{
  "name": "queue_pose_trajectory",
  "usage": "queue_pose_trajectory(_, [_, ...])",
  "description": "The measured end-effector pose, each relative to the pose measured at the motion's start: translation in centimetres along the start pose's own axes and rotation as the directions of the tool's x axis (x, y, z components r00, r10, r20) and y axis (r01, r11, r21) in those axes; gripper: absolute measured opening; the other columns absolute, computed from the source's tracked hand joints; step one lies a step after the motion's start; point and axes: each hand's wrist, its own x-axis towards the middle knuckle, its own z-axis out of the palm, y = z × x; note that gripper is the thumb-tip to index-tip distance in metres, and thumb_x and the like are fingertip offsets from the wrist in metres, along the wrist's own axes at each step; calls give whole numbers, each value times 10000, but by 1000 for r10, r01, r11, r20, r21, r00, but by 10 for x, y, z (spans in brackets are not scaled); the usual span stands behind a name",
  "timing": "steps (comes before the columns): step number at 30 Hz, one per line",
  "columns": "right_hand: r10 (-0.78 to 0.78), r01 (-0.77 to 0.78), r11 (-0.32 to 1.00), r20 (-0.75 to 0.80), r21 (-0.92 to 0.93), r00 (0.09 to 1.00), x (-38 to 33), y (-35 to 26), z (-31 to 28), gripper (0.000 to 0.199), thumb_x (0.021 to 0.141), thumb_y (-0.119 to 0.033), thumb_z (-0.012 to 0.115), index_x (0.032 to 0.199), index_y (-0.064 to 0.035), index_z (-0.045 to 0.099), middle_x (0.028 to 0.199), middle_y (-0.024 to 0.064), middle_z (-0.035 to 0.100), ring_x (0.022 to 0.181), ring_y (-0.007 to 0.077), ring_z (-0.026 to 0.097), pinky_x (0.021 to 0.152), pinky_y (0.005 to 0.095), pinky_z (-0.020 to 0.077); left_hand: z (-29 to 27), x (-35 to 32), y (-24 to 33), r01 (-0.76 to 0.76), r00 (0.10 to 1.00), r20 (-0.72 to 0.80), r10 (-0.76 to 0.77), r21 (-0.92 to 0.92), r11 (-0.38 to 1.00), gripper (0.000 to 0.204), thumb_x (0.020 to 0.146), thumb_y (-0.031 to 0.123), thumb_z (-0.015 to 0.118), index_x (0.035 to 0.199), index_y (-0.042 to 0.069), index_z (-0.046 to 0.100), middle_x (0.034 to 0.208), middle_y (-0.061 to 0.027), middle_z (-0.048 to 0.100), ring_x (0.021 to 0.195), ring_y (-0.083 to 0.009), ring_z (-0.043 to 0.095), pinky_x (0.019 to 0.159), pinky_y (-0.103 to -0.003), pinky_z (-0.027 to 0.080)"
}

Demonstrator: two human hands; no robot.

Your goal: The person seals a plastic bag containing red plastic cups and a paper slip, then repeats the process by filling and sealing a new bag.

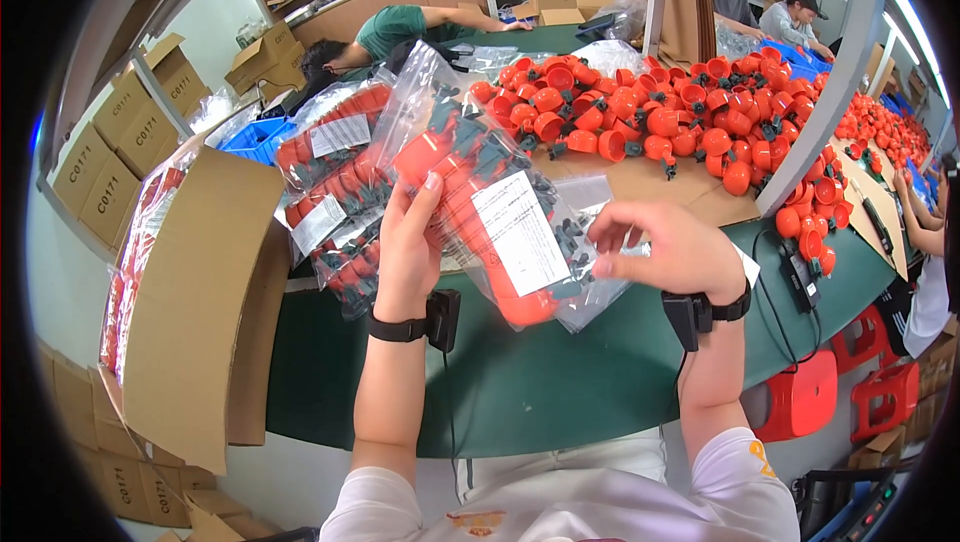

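Note:
My left hand grips a clear plastic bag filled with red cup-shaped parts and dark green clips, held tilted above the table. A white printed label lies on its front. Beside the bag's right edge is my right hand, its fingers curved and thumb apart; the fingertips are by the plastic, and whether they touch it is unclear. More filled bags with white labels lie just left of my left hand. Both wrists wear black straps with small boxes.
A large heap of red cups covers the back right of the green table. At left stands an open carton with bagged parts. A grey post rises on the right, near red stools. Other people sit around.

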Motion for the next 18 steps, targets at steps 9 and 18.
queue_pose_trajectory(9, [4, 3, 994, 64, -112, 998, 3, -13, 3, 362, 880, -321, 769, 834, -1, 606, 726, 109, 620, 685, 244, 605, 641, 358, 472, -11, 4, 0, -77, 996, 28, 79, -45, 996, 348, 1039, 194, 568, 1325, -4, 556, 1260, -123, 668, 1140, -225, 666, 993, -375, 529])
queue_pose_trajectory(18, [-45, 44, 995, -6, -91, 999, 2, -10, 2, 251, 905, -223, 737, 848, -13, 613, 713, 108, 609, 645, 252, 566, 611, 365, 446, -5, 0, 5, -99, 994, 40, 99, -7, 995, 345, 1037, 201, 559, 1324, 10, 560, 1268, -116, 666, 1154, -219, 657, 996, -365, 518])
